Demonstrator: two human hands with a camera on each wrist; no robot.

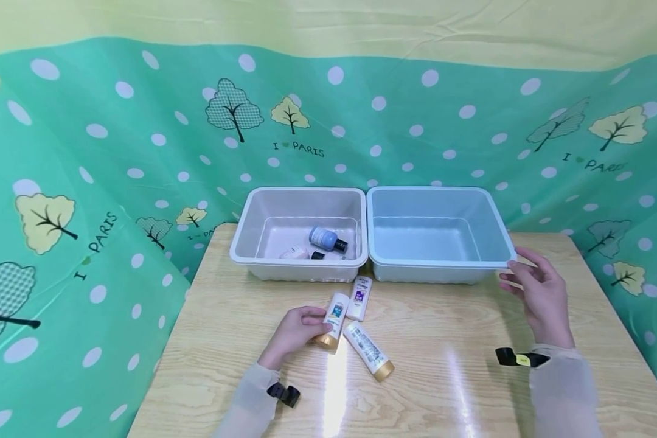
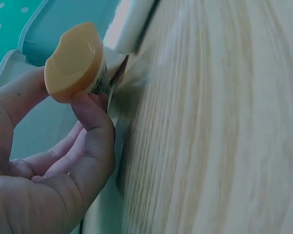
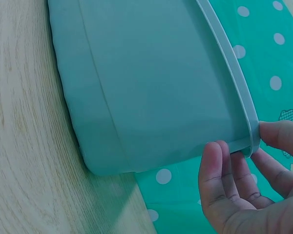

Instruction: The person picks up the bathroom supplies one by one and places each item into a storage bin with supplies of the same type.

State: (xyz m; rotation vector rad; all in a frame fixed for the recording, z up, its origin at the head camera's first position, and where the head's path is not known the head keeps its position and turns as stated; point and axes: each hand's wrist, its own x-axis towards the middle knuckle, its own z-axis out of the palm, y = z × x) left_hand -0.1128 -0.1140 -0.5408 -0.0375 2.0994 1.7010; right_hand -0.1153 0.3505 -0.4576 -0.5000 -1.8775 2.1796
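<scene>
My left hand (image 1: 295, 331) pinches a white tube (image 1: 336, 309) with a gold cap between thumb and fingers, low over the wooden table. In the left wrist view the gold cap (image 2: 71, 63) faces the camera, with the thumb at its edge. Beside it lie a second gold-capped white tube (image 1: 368, 350), label up, and a white tube with a purple label (image 1: 359, 298). My right hand (image 1: 544, 298) grips the right front corner of the light blue bin (image 1: 438, 265). The right wrist view shows thumb and fingers around the bin's rim (image 3: 249, 117).
Left of the blue bin stands a grey bin (image 1: 301, 271), rims side by side. Inside it are a blue bottle (image 1: 324, 238) with a black cap, a pale pink container (image 1: 294, 252) and another black-capped item, partly hidden. A green patterned cloth (image 1: 405, 134) hangs behind the table (image 1: 416, 389).
</scene>
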